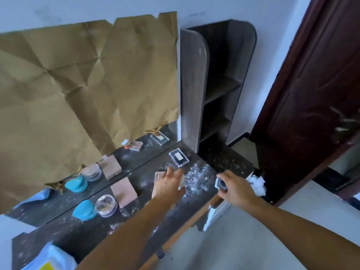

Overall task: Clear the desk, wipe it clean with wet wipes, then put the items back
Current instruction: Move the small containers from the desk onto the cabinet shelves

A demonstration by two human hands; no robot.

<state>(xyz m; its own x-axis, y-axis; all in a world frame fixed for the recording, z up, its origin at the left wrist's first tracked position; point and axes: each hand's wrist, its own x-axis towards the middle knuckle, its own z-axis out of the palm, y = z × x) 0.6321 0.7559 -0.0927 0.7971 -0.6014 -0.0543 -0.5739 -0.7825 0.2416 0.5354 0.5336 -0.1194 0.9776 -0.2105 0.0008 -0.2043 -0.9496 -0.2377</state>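
The dark desk top is speckled with white powder. My left hand lies over a pale pink case near the desk's right end, fingers around it. My right hand grips a small clear box with a dark inside just past the desk's right edge. A clear square case sits at the far right corner. A pink box, a clear round jar and a blue round container stand in a row by the mirror.
A wet wipes pack lies at the desk's near left corner. Brown paper covers the mirror. A dark shelf unit stands to the right, then a brown door. Crumpled white tissue sits beyond my right hand.
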